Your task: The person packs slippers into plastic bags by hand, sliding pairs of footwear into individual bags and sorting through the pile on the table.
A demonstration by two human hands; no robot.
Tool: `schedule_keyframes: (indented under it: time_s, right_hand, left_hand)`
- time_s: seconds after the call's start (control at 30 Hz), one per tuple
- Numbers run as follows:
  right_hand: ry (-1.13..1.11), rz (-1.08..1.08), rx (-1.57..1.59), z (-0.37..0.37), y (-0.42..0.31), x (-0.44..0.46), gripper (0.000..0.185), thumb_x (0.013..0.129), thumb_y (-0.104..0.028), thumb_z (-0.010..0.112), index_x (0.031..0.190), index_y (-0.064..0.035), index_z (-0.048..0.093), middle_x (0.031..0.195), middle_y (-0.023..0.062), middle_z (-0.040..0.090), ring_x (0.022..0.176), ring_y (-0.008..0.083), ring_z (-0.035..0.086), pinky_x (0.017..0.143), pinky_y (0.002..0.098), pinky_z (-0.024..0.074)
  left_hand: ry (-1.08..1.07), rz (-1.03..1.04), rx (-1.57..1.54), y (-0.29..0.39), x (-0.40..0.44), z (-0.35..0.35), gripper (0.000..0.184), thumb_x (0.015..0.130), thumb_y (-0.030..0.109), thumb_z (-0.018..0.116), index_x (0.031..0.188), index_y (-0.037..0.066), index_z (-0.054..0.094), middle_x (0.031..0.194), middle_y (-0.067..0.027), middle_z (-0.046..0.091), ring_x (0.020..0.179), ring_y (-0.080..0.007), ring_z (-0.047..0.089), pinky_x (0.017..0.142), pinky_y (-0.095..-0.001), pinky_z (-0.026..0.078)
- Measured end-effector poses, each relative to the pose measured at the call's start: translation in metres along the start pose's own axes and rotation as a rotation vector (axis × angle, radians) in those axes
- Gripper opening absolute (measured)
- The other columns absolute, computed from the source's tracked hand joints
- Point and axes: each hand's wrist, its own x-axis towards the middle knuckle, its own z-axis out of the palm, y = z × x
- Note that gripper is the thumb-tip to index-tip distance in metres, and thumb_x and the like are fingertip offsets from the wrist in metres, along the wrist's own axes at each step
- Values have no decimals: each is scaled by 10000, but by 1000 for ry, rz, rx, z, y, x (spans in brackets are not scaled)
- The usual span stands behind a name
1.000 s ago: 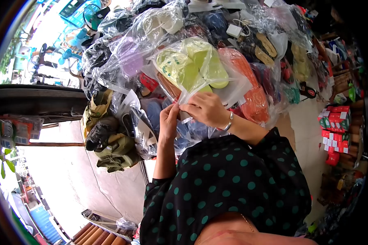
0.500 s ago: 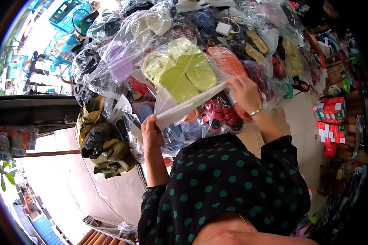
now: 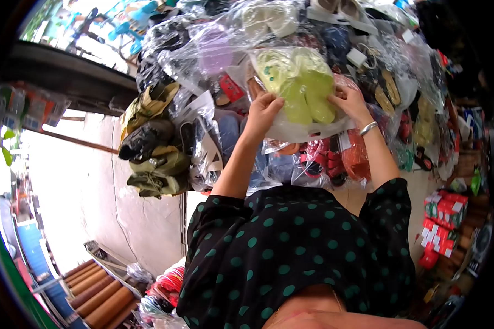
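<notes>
A clear plastic bag with yellow-green slippers (image 3: 307, 96) inside lies near the top middle, over a pile of other bagged shoes. My left hand (image 3: 264, 112) grips the bag's left side, thumb resting by the slippers. On the right side of the same bag, my right hand (image 3: 350, 103), with a silver bracelet at the wrist, pinches the plastic. Just below the bag are red and black shoes (image 3: 319, 156) in plastic. An orange pair (image 3: 357, 159) sits right of them.
Olive shoes (image 3: 162, 170) stand at the pile's left edge. Purple footwear (image 3: 215, 49) and a white adapter (image 3: 357, 57) lie farther back. Red and white boxes (image 3: 444, 211) are stacked at the right. Brown rolls (image 3: 104, 296) lie at the lower left.
The hands first parted along the bag's near edge, pulling it straight, then moved up to grip its sides. The bag now lies flatter, and the camera view has shifted.
</notes>
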Motion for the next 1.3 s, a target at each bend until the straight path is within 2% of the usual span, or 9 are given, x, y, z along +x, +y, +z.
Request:
schedule_keyframes:
  time_s: [0.2, 0.3, 0.4, 0.47, 0.63, 0.87, 1.0, 1.07, 1.3]
  right_hand:
    - [-26, -63, 258, 34, -44, -23, 314, 817, -2, 571, 1126, -5, 625, 874, 15, 647, 730, 37, 542, 656, 182, 438]
    - [-56, -154, 258, 83, -95, -45, 268, 847, 8, 545, 1094, -14, 645, 841, -9, 637, 700, 25, 518, 633, 184, 428]
    - [-108, -479, 193, 143, -103, -47, 286, 840, 22, 533, 1103, -20, 636, 797, 7, 623, 679, 59, 510, 617, 218, 426]
    - [-200, -509, 170, 177, -95, -48, 302, 804, 21, 547, 1088, -29, 635, 799, 65, 615, 684, 142, 566, 623, 265, 450]
    - [-408, -367, -536, 208, -39, -47, 321, 788, -30, 570, 1104, -63, 614, 885, 99, 600, 750, 279, 606, 662, 369, 484]
    - [329, -759, -465, 148, -40, -44, 391, 728, -72, 657, 1112, -95, 589, 1015, 101, 567, 950, 298, 536, 828, 391, 440]
    - [413, -508, -497, 137, -23, -24, 598, 757, -228, 682, 1271, -40, 440, 1150, 191, 529, 1040, 370, 507, 900, 435, 396]
    - [74, -81, -225, 145, -12, -17, 657, 773, -275, 678, 1298, -6, 390, 1234, 236, 501, 1096, 392, 510, 916, 418, 400]
    - [-54, -93, 187, 134, -54, -39, 458, 832, -148, 620, 1243, -8, 475, 1069, 137, 624, 942, 241, 612, 823, 307, 473]
  left_hand:
    - [62, 463, -227, 52, -56, -26, 176, 803, 150, 593, 721, -2, 559, 1163, -84, 460, 1109, -160, 405, 928, -272, 302]
    - [366, 496, -53, 66, -102, -73, 602, 744, 384, 594, 1141, -66, 552, 1127, -109, 553, 1019, -232, 552, 888, -343, 441]
    - [466, 541, 20, 52, -138, -145, 688, 740, 484, 543, 1178, -47, 538, 1083, -130, 573, 938, -222, 589, 787, -337, 501]
    - [518, 503, -141, 43, -156, -167, 488, 746, 362, 600, 1030, -35, 589, 1093, -83, 545, 895, -163, 545, 836, -242, 394]
    - [639, 138, 301, -18, -139, -209, 517, 827, 116, 652, 1265, -15, 411, 1119, -107, 553, 1034, -183, 530, 917, -298, 410]
    - [583, 246, 245, -61, -51, -170, 353, 783, 3, 653, 1128, -11, 576, 1132, -111, 563, 867, -134, 593, 729, -240, 487]
    - [616, 355, 515, -46, -37, -158, 243, 778, -29, 612, 1017, 8, 633, 1109, -57, 520, 781, -128, 599, 690, -229, 483]
    - [546, 261, 653, -38, -40, -178, 224, 782, -17, 620, 1002, 16, 641, 1078, -59, 533, 755, -123, 596, 672, -225, 479]
    - [550, 445, 748, 39, -33, -192, 236, 812, 62, 627, 1048, 63, 638, 980, -43, 618, 812, -119, 548, 689, -239, 426]
